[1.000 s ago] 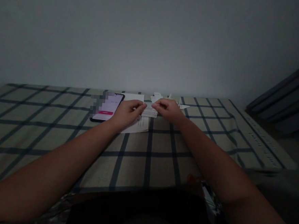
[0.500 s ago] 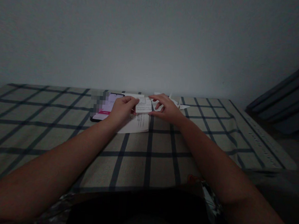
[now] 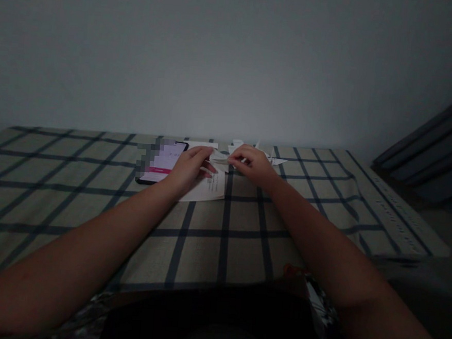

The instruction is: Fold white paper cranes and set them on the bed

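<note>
Both my hands meet at the far middle of a checked cloth (image 3: 92, 201). Between them is a small white piece of paper (image 3: 219, 158), now lying almost edge-on. My left hand (image 3: 189, 168) pinches its left end with the fingers closed. On the right end my right hand (image 3: 251, 163) is closed in a pinch too. Under the hands lies a larger white printed sheet (image 3: 209, 188). A phone (image 3: 160, 161) with a lit pink and white screen lies just left of my left hand.
Small folded white paper shapes (image 3: 271, 158) lie behind my right hand near the wall. A plain grey wall rises right behind the cloth. A dark striped object (image 3: 432, 153) leans at the right. The light is dim.
The small paper was held flat facing me half a second ago; now it is turned nearly edge-on and lower. My right fingers, then spread, have closed on it.
</note>
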Demonstrator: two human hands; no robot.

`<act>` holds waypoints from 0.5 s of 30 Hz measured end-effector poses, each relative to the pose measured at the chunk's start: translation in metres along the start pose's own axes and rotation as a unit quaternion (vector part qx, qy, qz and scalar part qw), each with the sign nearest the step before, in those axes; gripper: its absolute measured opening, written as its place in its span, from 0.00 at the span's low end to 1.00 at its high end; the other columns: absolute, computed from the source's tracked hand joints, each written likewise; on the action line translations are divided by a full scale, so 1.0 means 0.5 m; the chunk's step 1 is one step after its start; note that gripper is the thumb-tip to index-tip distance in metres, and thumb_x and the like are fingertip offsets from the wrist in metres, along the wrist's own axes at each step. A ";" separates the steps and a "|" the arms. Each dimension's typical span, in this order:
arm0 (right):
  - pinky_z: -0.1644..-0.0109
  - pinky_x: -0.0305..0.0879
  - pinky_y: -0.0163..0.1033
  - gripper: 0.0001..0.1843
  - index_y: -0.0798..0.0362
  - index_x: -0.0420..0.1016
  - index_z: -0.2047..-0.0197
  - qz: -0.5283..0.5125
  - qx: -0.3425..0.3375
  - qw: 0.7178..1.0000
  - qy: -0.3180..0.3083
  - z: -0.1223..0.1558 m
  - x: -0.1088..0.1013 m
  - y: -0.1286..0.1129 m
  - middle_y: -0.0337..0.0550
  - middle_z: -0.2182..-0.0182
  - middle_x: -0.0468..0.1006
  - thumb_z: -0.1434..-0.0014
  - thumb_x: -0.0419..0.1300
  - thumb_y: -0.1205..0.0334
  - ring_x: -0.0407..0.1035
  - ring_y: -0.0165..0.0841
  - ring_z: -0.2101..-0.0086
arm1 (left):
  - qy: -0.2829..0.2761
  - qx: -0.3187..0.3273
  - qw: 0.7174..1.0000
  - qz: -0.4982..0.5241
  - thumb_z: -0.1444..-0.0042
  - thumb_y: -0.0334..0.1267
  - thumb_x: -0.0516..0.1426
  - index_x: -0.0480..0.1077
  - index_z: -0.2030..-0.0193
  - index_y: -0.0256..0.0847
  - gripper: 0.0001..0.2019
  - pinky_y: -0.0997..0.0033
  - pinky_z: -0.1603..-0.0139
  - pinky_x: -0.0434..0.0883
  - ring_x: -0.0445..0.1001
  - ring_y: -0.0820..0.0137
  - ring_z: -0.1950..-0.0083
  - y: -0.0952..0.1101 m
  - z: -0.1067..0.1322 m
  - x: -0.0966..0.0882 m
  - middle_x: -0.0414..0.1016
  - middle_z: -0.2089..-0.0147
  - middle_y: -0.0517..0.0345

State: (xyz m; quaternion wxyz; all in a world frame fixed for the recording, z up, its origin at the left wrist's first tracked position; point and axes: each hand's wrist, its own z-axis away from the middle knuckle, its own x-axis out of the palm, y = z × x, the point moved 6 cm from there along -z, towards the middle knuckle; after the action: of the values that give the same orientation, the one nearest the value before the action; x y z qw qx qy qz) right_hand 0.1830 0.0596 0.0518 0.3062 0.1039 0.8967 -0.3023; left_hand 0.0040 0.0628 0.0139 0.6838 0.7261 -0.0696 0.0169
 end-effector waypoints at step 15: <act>0.68 0.66 0.35 0.22 0.53 0.74 0.62 -0.252 0.235 0.938 0.051 0.015 0.023 0.053 0.37 0.74 0.76 0.47 0.69 0.43 0.69 0.28 0.73 | -0.043 0.073 0.996 0.018 0.47 0.51 0.68 0.70 0.61 0.41 0.18 0.78 0.75 0.69 0.76 0.74 0.68 0.025 0.008 0.011 0.75 0.62 0.58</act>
State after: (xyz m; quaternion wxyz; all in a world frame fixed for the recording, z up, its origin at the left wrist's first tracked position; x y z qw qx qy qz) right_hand 0.1874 0.0763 0.0275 0.1407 -0.0408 0.8115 -0.5657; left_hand 0.0074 0.0575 0.0266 0.6248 0.7729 -0.1105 0.0027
